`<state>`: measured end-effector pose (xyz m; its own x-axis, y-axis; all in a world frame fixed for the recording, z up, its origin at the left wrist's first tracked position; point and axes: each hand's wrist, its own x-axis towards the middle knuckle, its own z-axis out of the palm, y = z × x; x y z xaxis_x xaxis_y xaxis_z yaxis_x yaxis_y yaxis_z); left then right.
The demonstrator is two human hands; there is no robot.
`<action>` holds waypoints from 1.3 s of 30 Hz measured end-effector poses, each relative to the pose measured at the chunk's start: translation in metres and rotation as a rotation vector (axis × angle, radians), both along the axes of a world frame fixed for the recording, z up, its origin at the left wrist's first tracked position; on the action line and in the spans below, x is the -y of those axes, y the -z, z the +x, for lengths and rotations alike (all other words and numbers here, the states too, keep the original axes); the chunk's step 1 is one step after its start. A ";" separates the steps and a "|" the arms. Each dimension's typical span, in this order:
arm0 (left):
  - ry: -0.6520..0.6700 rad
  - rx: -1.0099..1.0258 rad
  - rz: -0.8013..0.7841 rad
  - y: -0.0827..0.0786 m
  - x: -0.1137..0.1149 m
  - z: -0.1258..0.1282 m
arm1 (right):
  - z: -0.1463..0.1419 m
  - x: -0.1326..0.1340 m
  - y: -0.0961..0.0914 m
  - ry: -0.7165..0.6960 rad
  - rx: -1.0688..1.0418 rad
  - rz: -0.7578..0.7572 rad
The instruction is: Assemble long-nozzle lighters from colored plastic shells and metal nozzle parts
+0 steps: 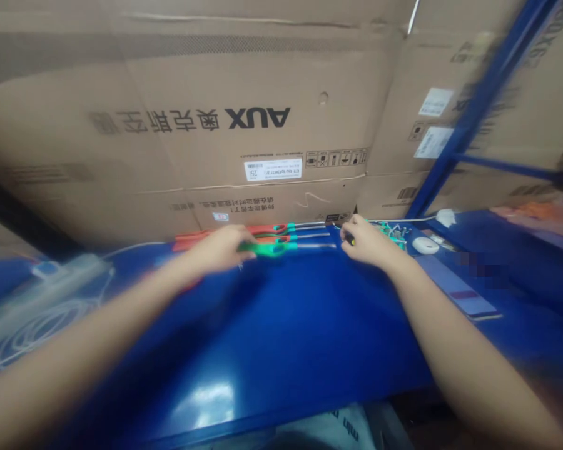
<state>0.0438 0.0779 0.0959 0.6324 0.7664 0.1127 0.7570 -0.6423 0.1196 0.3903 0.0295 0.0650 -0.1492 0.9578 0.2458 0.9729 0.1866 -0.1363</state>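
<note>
My left hand [225,247] is closed around the green long-necked lighter [271,249], whose metal tube points right. Just behind it lie an orange lighter [284,239] and a red lighter [276,229], side by side with their tubes pointing the same way. My right hand [366,242] is curled near the tube tips, apart from them. In its fingers is a small dark object with a yellow part [350,240]; its kind is not clear. Beyond that hand, a cluster of small green and metal parts [394,232] is partly hidden.
Cardboard panels [192,75] stand behind the blue tabletop [281,331]. A white roll [425,245] and a flat bluish phone-like slab [457,287] lie at right. At left are a power strip [70,284] and white cable [42,328]. A blue metal post [478,106] rises right.
</note>
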 end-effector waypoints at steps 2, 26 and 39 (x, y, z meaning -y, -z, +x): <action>-0.026 0.034 0.051 0.005 -0.015 0.005 | 0.000 0.000 0.003 0.045 0.038 -0.117; -0.082 0.120 0.225 0.061 -0.044 0.023 | -0.027 0.008 0.010 0.001 0.253 -0.243; -0.092 0.144 0.256 0.065 -0.039 0.017 | -0.052 0.012 0.014 -0.120 0.140 -0.283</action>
<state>0.0609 0.1171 0.0310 0.5254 0.7549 0.3926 0.8004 -0.5950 0.0728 0.3381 0.0171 0.0511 -0.2785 0.9587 -0.0583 0.9593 0.2747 -0.0656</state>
